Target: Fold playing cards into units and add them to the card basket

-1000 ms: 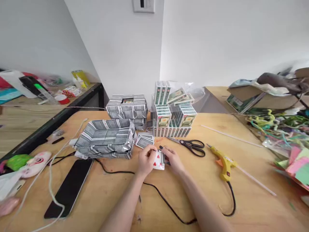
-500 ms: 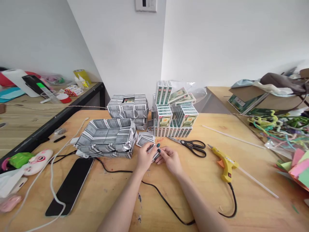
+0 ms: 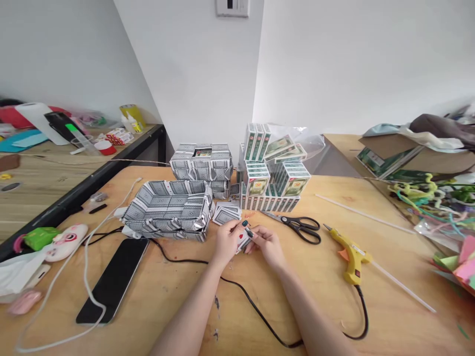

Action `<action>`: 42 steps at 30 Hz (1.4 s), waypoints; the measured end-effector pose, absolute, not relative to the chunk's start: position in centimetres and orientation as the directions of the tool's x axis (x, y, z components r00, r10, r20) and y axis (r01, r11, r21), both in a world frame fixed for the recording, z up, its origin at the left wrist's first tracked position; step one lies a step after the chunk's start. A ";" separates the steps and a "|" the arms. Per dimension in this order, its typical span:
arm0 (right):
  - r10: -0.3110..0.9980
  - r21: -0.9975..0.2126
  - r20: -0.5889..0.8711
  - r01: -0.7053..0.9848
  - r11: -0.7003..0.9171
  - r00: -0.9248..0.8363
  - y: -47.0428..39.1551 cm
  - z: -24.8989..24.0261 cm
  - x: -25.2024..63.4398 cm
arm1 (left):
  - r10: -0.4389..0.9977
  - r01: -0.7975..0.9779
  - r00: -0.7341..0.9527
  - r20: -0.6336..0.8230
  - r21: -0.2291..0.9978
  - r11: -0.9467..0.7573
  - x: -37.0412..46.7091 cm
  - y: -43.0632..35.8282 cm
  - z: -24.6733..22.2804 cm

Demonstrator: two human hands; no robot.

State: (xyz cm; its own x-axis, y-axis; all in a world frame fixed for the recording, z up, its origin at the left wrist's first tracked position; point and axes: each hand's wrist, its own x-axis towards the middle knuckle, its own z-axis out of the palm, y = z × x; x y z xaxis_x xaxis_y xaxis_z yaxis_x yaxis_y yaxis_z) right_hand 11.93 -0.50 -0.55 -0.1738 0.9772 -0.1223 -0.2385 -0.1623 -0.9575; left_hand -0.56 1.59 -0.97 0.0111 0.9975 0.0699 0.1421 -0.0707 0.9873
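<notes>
Between my two hands is a playing card [image 3: 243, 240], its white face with a red heart partly showing. My left hand [image 3: 227, 242] pinches its left side, and my right hand [image 3: 266, 244] grips it from the right, thumbs close together. The fingers hide whether it is one card or more. Just beyond my left hand lies a loose pile of playing cards [image 3: 225, 212], backs up. To the left stands an open tray made of folded cards [image 3: 166, 210]. Behind it sits another folded-card structure [image 3: 202, 165].
Boxed card decks [image 3: 270, 190] are stacked at the back. Black scissors [image 3: 302, 228] and a yellow glue gun [image 3: 352, 257] with a glue stick lie to the right. A phone [image 3: 113, 282], a white cable [image 3: 87, 277] and a black cord [image 3: 245, 287] lie left and in front.
The card between my hands has tilted so that its face with the red heart now shows. The whole view has shifted slightly, with the table's things appearing farther right.
</notes>
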 end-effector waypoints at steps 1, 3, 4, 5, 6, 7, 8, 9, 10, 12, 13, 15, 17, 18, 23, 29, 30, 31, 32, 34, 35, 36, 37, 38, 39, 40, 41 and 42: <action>0.976 -0.957 -0.136 -0.231 -0.173 -0.169 -0.5 -0.5 11.9 | 0.990 0.243 0.020 0.136 0.960 -0.137 -0.6 1.5 -0.9; 0.974 -0.960 -0.162 -0.205 -0.193 -0.155 -0.5 -0.6 11.8 | 0.967 0.412 0.051 0.249 0.877 -0.247 -0.7 1.4 -0.8; 0.974 -0.961 -0.173 -0.190 -0.200 -0.146 -0.4 -0.6 11.8 | 0.954 0.473 0.072 0.290 0.832 -0.289 -0.8 1.4 -0.8; 0.973 -0.963 -0.182 -0.176 -0.205 -0.139 -0.4 -0.6 11.8 | 0.942 0.522 0.093 0.323 0.789 -0.322 -0.8 1.3 -0.8; 0.973 -0.964 -0.189 -0.164 -0.209 -0.131 -0.4 -0.6 11.7 | 0.930 0.561 0.115 0.348 0.750 -0.350 -0.8 1.3 -0.7; 0.973 -0.965 -0.194 -0.154 -0.212 -0.126 -0.4 -0.6 11.7 | 0.921 0.591 0.136 0.365 0.716 -0.372 -0.8 1.3 -0.7; 0.973 -0.965 -0.198 -0.149 -0.214 -0.120 -0.4 -0.6 11.7 | 0.913 0.613 0.157 0.377 0.688 -0.389 -0.8 1.2 -0.6; 0.972 -0.965 -0.203 -0.147 -0.219 -0.116 -0.5 -0.6 11.7 | 0.906 0.630 0.176 0.385 0.663 -0.404 -0.8 1.2 -0.6; 0.971 -0.964 -0.208 -0.146 -0.224 -0.115 -0.5 -0.5 11.7 | 0.900 0.643 0.193 0.392 0.642 -0.417 -0.8 1.2 -0.5; 0.971 -0.963 -0.212 -0.145 -0.227 -0.113 -0.6 -0.3 11.6 | 0.886 0.660 0.219 0.410 0.606 -0.444 -0.8 1.2 -0.5; 0.972 -0.965 -0.208 -0.143 -0.222 -0.110 -0.6 -0.3 11.6 | 0.878 0.665 0.229 0.420 0.592 -0.456 -0.9 1.2 -0.5; 0.978 -0.971 -0.189 -0.135 -0.199 -0.085 -0.8 -0.2 11.4 | 0.862 0.662 0.250 0.440 0.572 -0.484 -0.9 1.1 -0.5; 0.985 -0.977 -0.169 -0.127 -0.173 -0.038 -0.9 -0.2 11.2 | 0.846 0.646 0.264 0.463 0.566 -0.512 -0.9 1.0 -0.5; 0.986 -0.978 -0.164 -0.125 -0.164 -0.017 -1.0 -0.3 11.1 | 0.840 0.637 0.263 0.475 0.569 -0.521 -0.9 0.9 -0.5; 0.987 -0.977 -0.162 -0.141 -0.159 0.011 -1.1 -0.7 11.0 | 0.865 0.578 0.192 0.463 0.659 -0.482 -0.8 0.8 -0.4; 0.981 -0.962 -0.186 -0.190 -0.194 -0.060 -1.1 -0.5 11.4 | 0.943 0.444 0.040 0.331 0.839 -0.314 -0.5 1.0 -0.4; 0.981 -0.963 -0.182 -0.187 -0.193 -0.071 -1.0 -0.5 11.4 | 0.956 0.412 0.015 0.293 0.870 -0.273 -0.4 1.1 -0.5; 0.982 -0.965 -0.173 -0.187 -0.184 -0.073 -1.0 -0.5 11.4 | 0.968 0.378 -0.012 0.251 0.897 -0.228 -0.3 1.2 -0.5; 0.985 -0.967 -0.160 -0.190 -0.171 -0.070 -1.0 -0.5 11.4 | 0.976 0.347 -0.047 0.211 0.920 -0.182 -0.3 1.3 -0.6; 0.989 -0.969 -0.133 -0.204 -0.142 -0.058 -1.0 -0.5 11.4 | 0.980 0.305 -0.124 0.158 0.945 -0.114 -0.4 1.5 -0.6; 0.991 -0.967 -0.125 -0.216 -0.134 -0.055 -1.0 -0.6 11.4 | 0.975 0.298 -0.163 0.151 0.949 -0.097 -0.4 1.6 -0.6; 0.990 -0.963 -0.125 -0.234 -0.136 -0.060 -1.1 -0.6 11.5 | 0.968 0.301 -0.198 0.157 0.949 -0.092 -0.6 1.7 -0.6; 0.989 -0.956 -0.129 -0.255 -0.143 -0.071 -1.1 -0.6 11.5 | 0.960 0.310 -0.222 0.169 0.946 -0.095 -0.7 1.8 -0.5; 0.988 -0.950 -0.132 -0.275 -0.150 -0.080 -1.1 -0.5 11.5 | 0.954 0.322 -0.235 0.184 0.941 -0.102 -0.7 1.9 -0.5; 0.988 -0.945 -0.133 -0.288 -0.152 -0.083 -1.1 -0.5 11.5 | 0.951 0.331 -0.240 0.197 0.937 -0.110 -0.8 1.9 -0.4; 0.988 -0.946 -0.131 -0.287 -0.148 -0.078 -1.1 -0.5 11.5 | 0.949 0.338 -0.239 0.207 0.934 -0.119 -0.8 1.8 -0.4; 0.990 -0.953 -0.125 -0.269 -0.136 -0.059 -1.1 -0.5 11.4 | 0.949 0.343 -0.229 0.217 0.930 -0.130 -0.7 1.8 -0.3; 0.993 -0.965 -0.114 -0.235 -0.116 -0.023 -1.0 -0.6 11.4 | 0.950 0.346 -0.211 0.230 0.926 -0.148 -0.6 1.7 -0.3</action>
State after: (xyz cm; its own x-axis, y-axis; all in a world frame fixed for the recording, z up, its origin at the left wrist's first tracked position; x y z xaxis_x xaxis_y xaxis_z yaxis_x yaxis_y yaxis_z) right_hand 11.43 -1.01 -0.57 -0.0230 0.9932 -0.1142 -0.2354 -0.1164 -0.9649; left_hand -0.62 1.67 -0.34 -0.2106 0.9501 0.2301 0.3462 -0.1476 0.9265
